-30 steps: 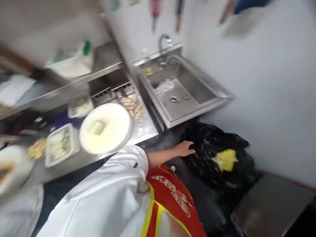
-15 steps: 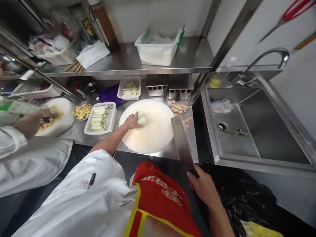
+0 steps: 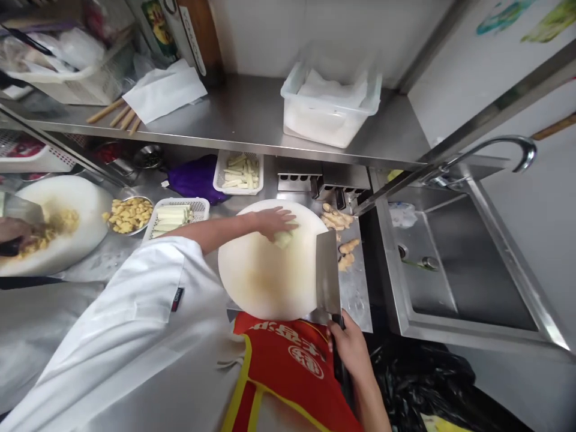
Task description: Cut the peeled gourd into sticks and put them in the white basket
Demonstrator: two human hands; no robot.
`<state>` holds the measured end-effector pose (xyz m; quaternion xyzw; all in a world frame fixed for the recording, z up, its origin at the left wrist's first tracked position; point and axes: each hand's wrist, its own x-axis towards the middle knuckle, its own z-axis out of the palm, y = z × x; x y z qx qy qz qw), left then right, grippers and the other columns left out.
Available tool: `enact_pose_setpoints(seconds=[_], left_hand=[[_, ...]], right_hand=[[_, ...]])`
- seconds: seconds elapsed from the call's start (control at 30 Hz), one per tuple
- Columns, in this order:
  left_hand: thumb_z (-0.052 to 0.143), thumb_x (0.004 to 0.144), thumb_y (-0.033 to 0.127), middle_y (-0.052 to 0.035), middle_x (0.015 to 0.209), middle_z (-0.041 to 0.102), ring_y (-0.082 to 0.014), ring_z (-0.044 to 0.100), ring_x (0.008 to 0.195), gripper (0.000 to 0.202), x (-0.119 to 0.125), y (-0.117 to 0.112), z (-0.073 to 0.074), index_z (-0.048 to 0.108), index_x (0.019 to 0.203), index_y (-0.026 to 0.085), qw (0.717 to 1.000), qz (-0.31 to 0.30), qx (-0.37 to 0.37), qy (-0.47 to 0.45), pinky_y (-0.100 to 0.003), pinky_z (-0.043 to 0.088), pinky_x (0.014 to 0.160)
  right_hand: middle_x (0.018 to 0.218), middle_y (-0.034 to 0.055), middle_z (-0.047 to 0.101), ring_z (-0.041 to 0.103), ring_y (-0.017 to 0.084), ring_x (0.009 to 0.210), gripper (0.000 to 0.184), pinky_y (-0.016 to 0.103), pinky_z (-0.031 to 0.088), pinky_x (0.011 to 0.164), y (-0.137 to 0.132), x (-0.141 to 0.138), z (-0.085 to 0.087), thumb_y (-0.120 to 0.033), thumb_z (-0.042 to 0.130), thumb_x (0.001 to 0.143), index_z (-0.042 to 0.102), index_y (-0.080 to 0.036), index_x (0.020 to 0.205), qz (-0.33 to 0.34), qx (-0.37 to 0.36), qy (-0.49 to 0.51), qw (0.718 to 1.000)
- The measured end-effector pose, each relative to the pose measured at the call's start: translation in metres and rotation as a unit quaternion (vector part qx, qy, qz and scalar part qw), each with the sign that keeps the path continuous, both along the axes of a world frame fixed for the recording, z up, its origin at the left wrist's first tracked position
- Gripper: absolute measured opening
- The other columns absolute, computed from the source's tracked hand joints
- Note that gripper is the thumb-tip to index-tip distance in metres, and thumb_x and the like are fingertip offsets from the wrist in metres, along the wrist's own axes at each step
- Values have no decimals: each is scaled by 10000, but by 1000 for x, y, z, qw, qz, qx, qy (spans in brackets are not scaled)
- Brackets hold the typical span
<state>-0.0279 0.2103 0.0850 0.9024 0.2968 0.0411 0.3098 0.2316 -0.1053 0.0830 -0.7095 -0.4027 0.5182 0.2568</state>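
My left hand (image 3: 272, 221) rests on the round white cutting board (image 3: 265, 276) and holds a pale green vegetable piece (image 3: 283, 239) under its fingers. My right hand (image 3: 350, 347) grips the handle of a cleaver (image 3: 327, 273) at the board's right edge, blade pointing away from me. Several ginger pieces (image 3: 341, 233) lie on the steel counter to the right of the board.
White baskets of cut vegetable sticks (image 3: 173, 215) (image 3: 239, 171) and a bowl of yellow chunks (image 3: 128, 214) sit left of the board. A steel sink (image 3: 454, 264) with a tap is at right, a black rubbish bag (image 3: 427, 384) below. A co-worker's hand (image 3: 15, 233) chops on another board at far left.
The view swung from the rubbish bag and sink back to the counter. My left hand pushed the vegetable piece towards the board's far right; my right hand brought the cleaver nearer the board.
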Motion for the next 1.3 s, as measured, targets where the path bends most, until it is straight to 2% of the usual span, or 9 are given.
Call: enact_pose_setpoints(seconds=[0.07, 0.17, 0.27, 0.37, 0.53, 0.63, 0.83, 1.07, 1.3], left_hand=[[837, 616, 403, -73, 1565, 489, -324, 340, 1512, 704, -1, -33, -15, 666, 1293, 318, 998, 6, 54, -3, -477, 118, 1269], [825, 693, 492, -157, 1646, 336, -411, 218, 1546, 763, 7, -89, -45, 603, 1382, 252, 977, 164, 136, -6, -608, 52, 1252], [761, 795, 456, -205, 1637, 314, -437, 240, 1526, 605, 23, -126, -69, 627, 1332, 211, 917, 370, 148, -12, -621, 219, 1211], [724, 819, 373, -197, 1530, 444, -397, 363, 1462, 474, 26, -142, -78, 646, 1254, 203, 876, 456, 149, -51, -566, 359, 1153], [744, 774, 416, -198, 1332, 567, -332, 502, 1347, 522, -10, -177, -80, 606, 1205, 156, 877, 413, 206, -137, -492, 451, 1121], [724, 806, 441, -191, 1306, 582, -334, 506, 1346, 464, -27, -205, -86, 634, 1169, 167, 888, 365, 237, -146, -502, 459, 1124], [731, 818, 517, -193, 1352, 570, -376, 470, 1369, 561, -36, -226, -97, 661, 1290, 221, 899, 373, 198, -119, -589, 416, 1141], [665, 851, 587, -154, 1348, 639, -335, 512, 1363, 479, -57, -221, -98, 691, 1187, 246, 927, 312, 173, -112, -591, 334, 1185], [647, 881, 586, -144, 1205, 706, -308, 602, 1221, 440, -66, -212, -98, 705, 1142, 237, 936, 257, 197, -139, -489, 467, 1016]], right_hand=[[564, -64, 559, 559, 175, 470, 239, 298, 456, 509, 5, 3, -3, -480, 537, 813, 468, -251, 826, 2, -11, 6, 1000], [580, -59, 572, 576, 187, 479, 272, 315, 477, 530, 14, 12, -8, -513, 538, 806, 460, -255, 851, 20, -16, -4, 1000], [560, -57, 572, 593, 210, 485, 305, 330, 490, 556, 23, 24, -7, -533, 517, 831, 483, -247, 933, 54, -10, -61, 997], [568, -31, 610, 620, 235, 507, 433, 339, 491, 577, 29, 35, 3, -561, 487, 860, 532, -205, 1104, 96, 25, -154, 983], [642, 21, 677, 653, 247, 541, 578, 344, 511, 609, 37, 41, 25, -606, 425, 920, 527, -159, 1271, 214, 67, -192, 955], [902, 98, 758, 732, 278, 792, 517, 363, 543, 763, 49, 25, 31, -543, 405, 965, 534, -185, 1316, 297, 111, -196, 928], [1201, 164, 723, 687, 308, 1130, 435, 411, 516, 950, 74, -13, 14, -333, 370, 987, 536, -169, 1354, 408, 114, -203, 883], [1481, 167, 560, 559, 281, 1349, 603, 464, 450, 1121, 59, 0, 0, -359, 447, 968, 388, -170, 1538, 384, 118, -187, 896], [1283, 201, 683, 664, 319, 1203, 577, 445, 511, 997, 54, -18, 25, -404, 325, 1009, 394, -110, 1500, 388, 24, -202, 899]])
